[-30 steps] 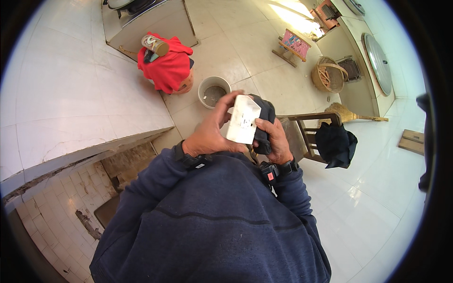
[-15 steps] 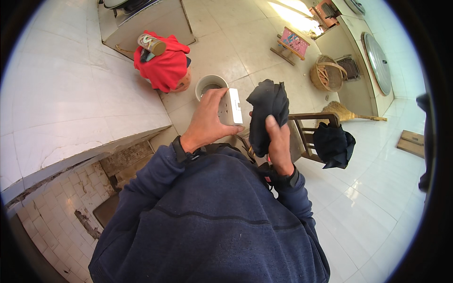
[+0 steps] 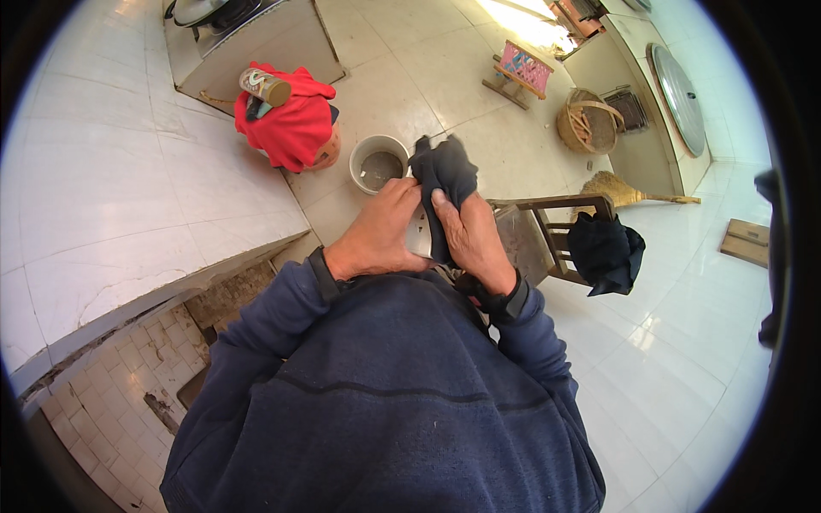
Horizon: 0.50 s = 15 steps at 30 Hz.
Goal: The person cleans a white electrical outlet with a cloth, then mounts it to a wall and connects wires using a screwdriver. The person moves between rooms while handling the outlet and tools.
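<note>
My left hand [image 3: 376, 229] is closed around a white box-shaped socket [image 3: 418, 238], thumb at its near end and fingers at its far end. Small dark slots show on the side facing the palm. My right hand [image 3: 472, 238] grips a black cloth [image 3: 446, 171] and presses it against the right side of the socket. The cloth hides most of that side, and its loose end sticks out beyond the fingers. Just past my left hand, a round pale bucket [image 3: 353, 162] stands on the floor, with something greyish inside.
To the right is a wooden chair [image 3: 532, 203] with dark cloth [image 3: 605, 254] hung over its back. A broom [image 3: 617, 190], a wicker basket [image 3: 571, 137] and a folding stool [image 3: 523, 70] lie farther off. A red cloth [image 3: 295, 128] bearing a jar [image 3: 263, 86] is beside the left counter [image 3: 162, 214].
My right hand has brought the black cloth leftward, from apart to touching the socket. My left hand still holds the socket in nearly the same place.
</note>
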Available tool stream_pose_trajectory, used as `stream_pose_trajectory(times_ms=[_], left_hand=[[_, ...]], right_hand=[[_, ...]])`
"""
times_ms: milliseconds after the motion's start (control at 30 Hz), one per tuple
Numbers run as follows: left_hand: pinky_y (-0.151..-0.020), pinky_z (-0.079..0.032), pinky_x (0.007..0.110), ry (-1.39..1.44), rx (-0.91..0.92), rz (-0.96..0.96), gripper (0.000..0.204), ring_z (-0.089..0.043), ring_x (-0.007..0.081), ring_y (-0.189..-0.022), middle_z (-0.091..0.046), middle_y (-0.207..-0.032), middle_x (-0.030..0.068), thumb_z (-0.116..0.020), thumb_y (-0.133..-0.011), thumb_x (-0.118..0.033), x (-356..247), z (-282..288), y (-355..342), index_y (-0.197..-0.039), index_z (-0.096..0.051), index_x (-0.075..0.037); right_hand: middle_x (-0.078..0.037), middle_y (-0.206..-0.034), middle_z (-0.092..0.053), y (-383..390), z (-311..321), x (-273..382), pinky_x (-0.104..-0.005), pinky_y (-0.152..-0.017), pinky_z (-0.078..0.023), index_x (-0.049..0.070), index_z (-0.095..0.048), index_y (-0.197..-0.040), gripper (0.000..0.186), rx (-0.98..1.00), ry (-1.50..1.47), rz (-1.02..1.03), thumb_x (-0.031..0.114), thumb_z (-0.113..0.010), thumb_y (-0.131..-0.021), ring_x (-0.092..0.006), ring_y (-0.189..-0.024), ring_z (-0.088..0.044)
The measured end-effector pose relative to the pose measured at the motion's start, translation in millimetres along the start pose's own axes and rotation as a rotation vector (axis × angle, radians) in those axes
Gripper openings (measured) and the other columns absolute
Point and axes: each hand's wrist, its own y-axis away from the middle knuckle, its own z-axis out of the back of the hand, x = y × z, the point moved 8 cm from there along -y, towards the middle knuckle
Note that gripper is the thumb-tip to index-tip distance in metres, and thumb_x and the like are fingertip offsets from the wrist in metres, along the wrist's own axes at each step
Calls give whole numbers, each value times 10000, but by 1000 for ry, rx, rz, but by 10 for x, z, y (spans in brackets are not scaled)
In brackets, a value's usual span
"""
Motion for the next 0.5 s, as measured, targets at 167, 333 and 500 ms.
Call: stream_pose_trajectory(times_ms=[167,333,500], left_hand=[[-1126,-426,441,38,125,44,996,-500,402,-1322,-521,-1378,209,-962,-581,-311,-11,-68,133,-1398,-494,12],[-1169,-400,425,474,53,92,1059,-480,270,-1392,-501,-1431,119,-998,-626,-254,12,69,196,-1500,-420,-97],[-1188,-388,439,1216,-136,249,1100,-454,288,-1434,-447,-1520,174,-904,-751,-417,244,156,190,-1595,-304,-45]], right_hand=[[-164,-921,-698,-164,-47,-464,-375,-758,-526,-67,-628,-1166,315,87,-216,-335,216,-581,-1037,-227,-810,-646],[-10,-893,-680,-44,-168,-623,-245,-671,-460,-7,-675,-1094,287,320,-396,-602,258,-576,-1051,-68,-768,-562],[4,-1010,-679,0,-154,-555,-250,-712,-486,-20,-648,-1256,335,131,-665,-623,239,-552,-1067,-75,-823,-588]])
